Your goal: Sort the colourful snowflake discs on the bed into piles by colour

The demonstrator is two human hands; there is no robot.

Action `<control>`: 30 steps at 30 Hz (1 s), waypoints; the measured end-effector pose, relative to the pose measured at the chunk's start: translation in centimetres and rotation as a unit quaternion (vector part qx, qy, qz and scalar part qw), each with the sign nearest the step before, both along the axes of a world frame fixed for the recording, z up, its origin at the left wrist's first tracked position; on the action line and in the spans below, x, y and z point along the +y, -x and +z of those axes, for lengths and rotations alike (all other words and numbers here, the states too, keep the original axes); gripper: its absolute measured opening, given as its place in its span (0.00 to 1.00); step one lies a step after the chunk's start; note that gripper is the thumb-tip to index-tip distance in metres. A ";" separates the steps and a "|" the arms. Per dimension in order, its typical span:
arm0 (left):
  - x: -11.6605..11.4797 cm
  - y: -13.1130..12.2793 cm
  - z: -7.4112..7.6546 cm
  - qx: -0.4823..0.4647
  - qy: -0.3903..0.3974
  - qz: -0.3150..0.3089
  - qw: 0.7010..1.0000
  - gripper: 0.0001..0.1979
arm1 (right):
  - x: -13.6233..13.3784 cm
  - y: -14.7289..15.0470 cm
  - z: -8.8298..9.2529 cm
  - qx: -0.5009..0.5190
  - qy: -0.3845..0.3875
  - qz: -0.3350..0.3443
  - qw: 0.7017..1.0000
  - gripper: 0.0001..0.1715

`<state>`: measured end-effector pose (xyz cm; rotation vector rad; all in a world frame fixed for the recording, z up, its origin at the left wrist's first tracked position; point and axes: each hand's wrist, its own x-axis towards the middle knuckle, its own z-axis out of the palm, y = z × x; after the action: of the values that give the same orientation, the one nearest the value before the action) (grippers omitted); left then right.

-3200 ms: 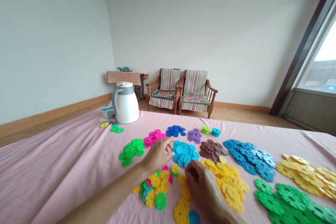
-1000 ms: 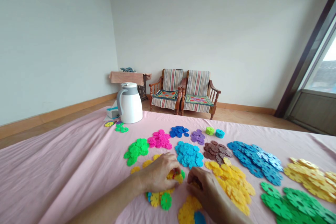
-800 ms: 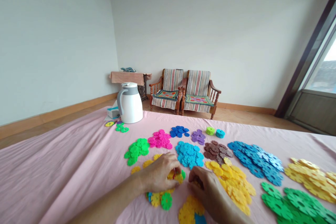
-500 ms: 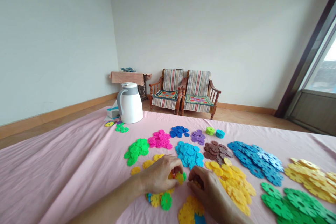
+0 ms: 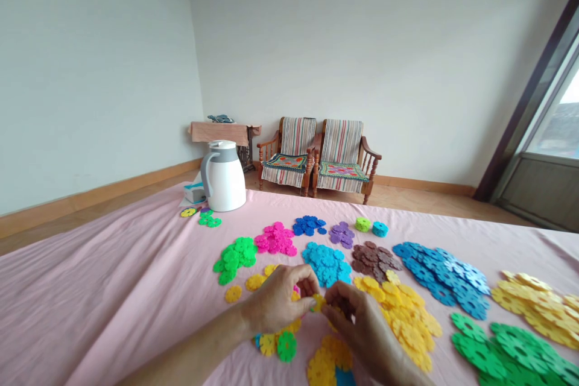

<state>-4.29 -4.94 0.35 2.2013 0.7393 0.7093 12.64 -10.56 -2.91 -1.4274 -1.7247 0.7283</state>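
My left hand [image 5: 286, 294] is closed on a small cluster of joined snowflake discs, with bits of yellow and pink showing between its fingers. A yellow snowflake disc [image 5: 318, 303] of this cluster sticks out toward my right hand [image 5: 359, 316]. The fingers of my right hand are pinched at that disc's edge, and something yellow shows under them, mostly hidden. Below my left wrist lies a joined group with a green disc [image 5: 286, 346] and yellow ones. In front of my right hand are large yellow discs [image 5: 322, 368] with a blue one.
Sorted disc piles lie on the pink cloth [image 5: 113, 313]: light green [image 5: 235, 259], pink [image 5: 275, 239], light blue [image 5: 326, 264], brown [image 5: 374, 260], yellow [image 5: 409, 319], large blue [image 5: 441, 277] and large green [image 5: 511, 353]. A white jug [image 5: 227, 181] stands at the back left. Two chairs [image 5: 341, 163] are beyond.
My hands have come together. My right fingers now meet the yellow disc at my left fingertips, where a gap stood before. The piles have stayed put.
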 end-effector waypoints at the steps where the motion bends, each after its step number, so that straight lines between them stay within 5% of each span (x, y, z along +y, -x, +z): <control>1: -0.1 0.0 0.0 -0.002 0.001 0.000 1.000 0.04 | 0.0 0.0 0.1 -0.001 -0.002 -0.002 1.000 0.08; 7: -0.2 0.0 -0.1 0.041 -0.043 0.018 0.998 0.03 | 0.3 -2.0 2.1 -0.042 -0.003 -0.021 0.999 0.08; 13: 0.1 0.3 -0.3 0.093 -0.123 -0.049 0.987 0.03 | 0.3 -7.5 4.3 -0.128 0.016 -0.026 0.991 0.10; 17: 0.2 0.5 -0.5 0.099 -0.164 -0.129 0.973 0.13 | -0.7 -11.6 4.2 -0.160 0.059 -0.020 0.985 0.11; 21: -0.1 0.5 -0.4 0.099 -0.176 -0.173 0.964 0.22 | -0.9 -14.3 3.5 -0.204 0.058 -0.084 0.974 0.11; 24: -0.5 0.4 -0.3 0.109 -0.173 -0.189 0.960 0.24 | -0.7 -13.3 3.6 -0.228 0.040 -0.095 0.968 0.10; 30: -0.7 0.4 -0.2 0.129 -0.161 -0.200 0.958 0.19 | -2.1 -5.0 5.6 -0.188 0.080 0.047 0.978 0.06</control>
<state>-4.73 -5.67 0.19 2.6668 0.2891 0.3559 17.66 -12.62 2.72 -1.6869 -2.0715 0.6927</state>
